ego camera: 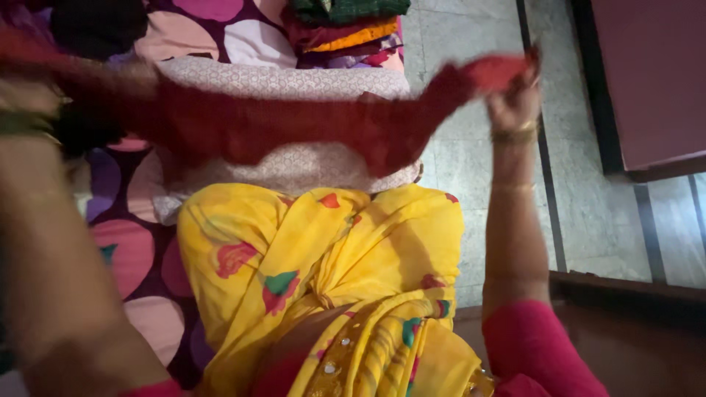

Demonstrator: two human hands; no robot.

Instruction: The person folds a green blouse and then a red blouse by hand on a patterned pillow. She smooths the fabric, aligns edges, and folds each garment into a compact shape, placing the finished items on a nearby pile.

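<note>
The red cloth [294, 129] hangs stretched in the air between the two hands, blurred along its length and sagging a little in the middle. The right hand [515, 99] is raised and closed around one bunched end of it, the fingers pinching the fabric at the top; a gold bangle [515, 136] circles the wrist just below. The left hand [44, 110] sits at the opposite end, very close to the camera and heavily blurred; the cloth runs up to it, but whether its fingers are closed on the fabric cannot be told. A green bangle [26, 121] shows on that wrist.

Under the cloth, between the hands, lies a pale patterned fabric [294, 165] spread flat over a bedsheet with large pink and white circles [140, 250]. Beyond the hands, farther from the person, a stack of folded clothes [346, 29] in green, orange and dark red rests on the same sheet. Nearer than the hands, the person's yellow flowered garment [316, 272] fills the lower middle of the view. To the outside of the right hand a grey tiled floor [478, 206] shows.
</note>
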